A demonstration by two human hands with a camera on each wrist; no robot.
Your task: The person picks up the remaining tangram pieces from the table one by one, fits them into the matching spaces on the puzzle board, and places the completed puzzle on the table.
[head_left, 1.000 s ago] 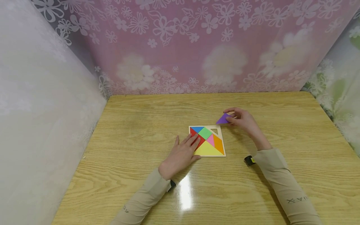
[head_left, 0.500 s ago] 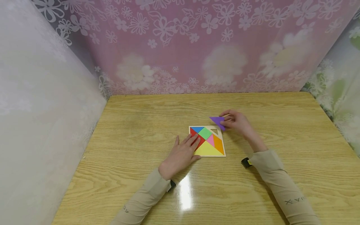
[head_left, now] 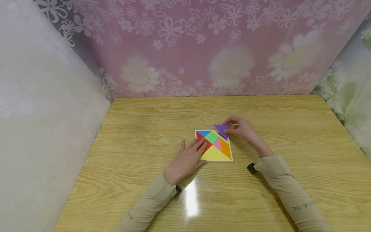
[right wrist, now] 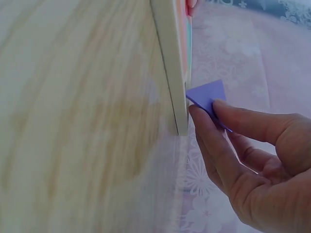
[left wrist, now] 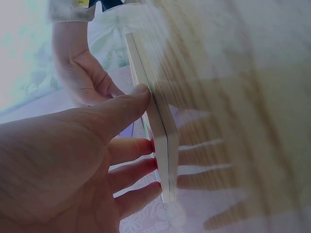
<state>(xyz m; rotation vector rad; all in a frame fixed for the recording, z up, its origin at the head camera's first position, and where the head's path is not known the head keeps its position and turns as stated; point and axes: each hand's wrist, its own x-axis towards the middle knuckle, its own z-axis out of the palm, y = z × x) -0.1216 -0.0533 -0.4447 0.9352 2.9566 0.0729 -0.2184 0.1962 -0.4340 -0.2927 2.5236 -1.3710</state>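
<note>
A square tangram board [head_left: 214, 160] with a pale wooden frame lies on the table, filled with blue, green, red, pink, orange and yellow pieces. Its far right corner recess is bare wood, partly covered by a purple triangle [head_left: 221, 130] in the head view. My right hand [head_left: 239, 129] pinches that triangle between thumb and fingers, tilted over the corner; in the right wrist view the purple triangle [right wrist: 208, 96] has one tip right at the frame. My left hand [head_left: 186, 159] rests with straight fingers on the red piece [head_left: 200, 135], thumb along the near edge of the frame.
The wood-grain table [head_left: 139, 135] stretches out on all sides of the board. A pink flowered curtain [head_left: 185, 58] hangs behind its far edge, with pale cloth [head_left: 43, 112] on the left. Black straps with cameras sit at both wrists.
My right hand has moved left and nearer, bringing the purple triangle from beyond the board to over its far right corner and turning it on the way. The left hand stays put.
</note>
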